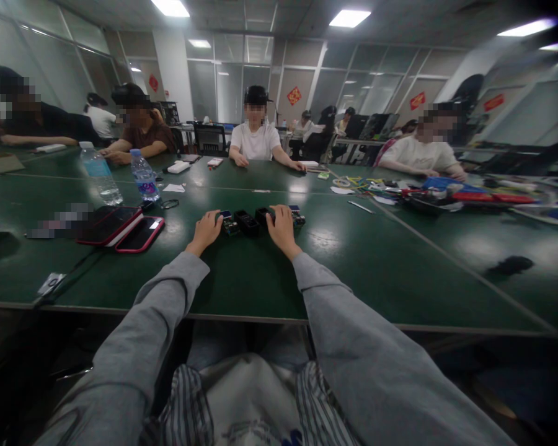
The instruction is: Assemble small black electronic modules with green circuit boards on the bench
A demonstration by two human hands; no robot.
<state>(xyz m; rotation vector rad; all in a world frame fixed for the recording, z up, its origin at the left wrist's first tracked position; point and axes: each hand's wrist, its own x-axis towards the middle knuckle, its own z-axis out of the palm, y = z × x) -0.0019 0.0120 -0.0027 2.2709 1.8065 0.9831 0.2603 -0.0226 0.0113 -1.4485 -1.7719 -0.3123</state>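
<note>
My left hand (207,231) lies on the green table with its fingers stretched forward, beside a small circuit board (231,225) with a bluish top part. Right of that board stands a black box-shaped device (246,223). A second black box-shaped piece (261,215) sits by the thumb of my right hand (283,230), which partly covers it. The fingers of that hand reach forward, slightly bent, and seem to rest rather than grip. Another circuit board (298,217) shows just past its right side.
Two water bottles (101,176) (144,176) and a phone in a red-edged case (139,234) are on the left. A cluttered pile (439,192) with cables lies at the right, beyond a pen (361,207). A black object (511,265) lies nearer. Several people sit around the table (255,285).
</note>
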